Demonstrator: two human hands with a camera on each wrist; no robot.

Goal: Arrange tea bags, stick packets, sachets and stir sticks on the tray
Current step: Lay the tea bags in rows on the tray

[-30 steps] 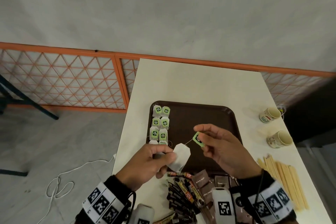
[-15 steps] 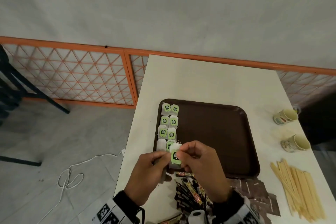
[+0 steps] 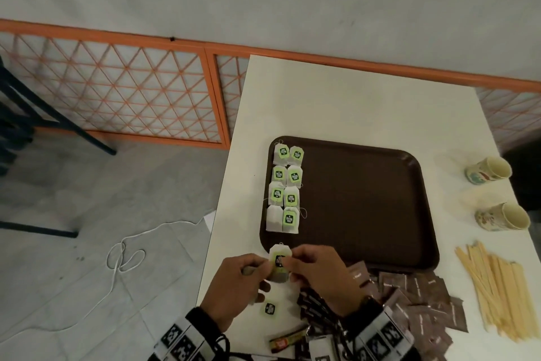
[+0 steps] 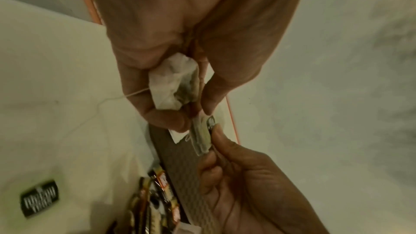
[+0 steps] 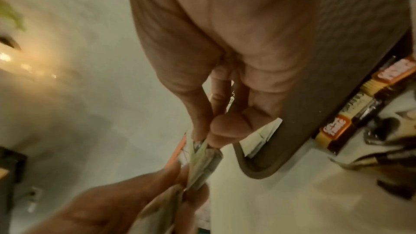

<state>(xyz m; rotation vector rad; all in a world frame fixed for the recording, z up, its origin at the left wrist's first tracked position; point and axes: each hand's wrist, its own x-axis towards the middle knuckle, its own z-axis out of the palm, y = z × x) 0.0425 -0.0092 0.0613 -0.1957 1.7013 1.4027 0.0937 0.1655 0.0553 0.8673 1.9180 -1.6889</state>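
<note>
**Tag now tucked onto the tea bag**

Both hands have come together since a moment ago, when the right hand (image 3: pixel 319 270) held the green tag out on its string, away from the bag. Now the tag lies flat on the front of the tea bag (image 3: pixel 279 262). Left hand (image 3: pixel 234 287) fingers pinch one side of the bag and right hand fingers pinch the other, so both are closed on it. The left hand also has a second, crumpled bag tucked in its palm, seen from the left wrist view.

The held bag is up in the air, just over the near left corner of the tray (image 3: pixel 366 199), not set down yet. I think it is ready to go next in line, so the tea bag part of the job is moving along.

Its paper is thin, white and soft, with a pointed top and dark tea showing through. The tag is a small, shiny green square with a black mark.

Eight more tea bags (image 3: pixel 285 189) lie in two neat rows down the tray's left side. The tray is dark brown, smooth and hard, with round corners.

On the desk (image 3: pixel 351 103), a loose green tag (image 3: pixel 269 308) lies near the left hand. Long, glossy stick packets (image 3: pixel 310 306) sit in a pile, flat brown sachets (image 3: pixel 421 299) beside them. Pale wooden stir sticks (image 3: pixel 494 290) lie to the right. None of these are on the tray yet.
</note>
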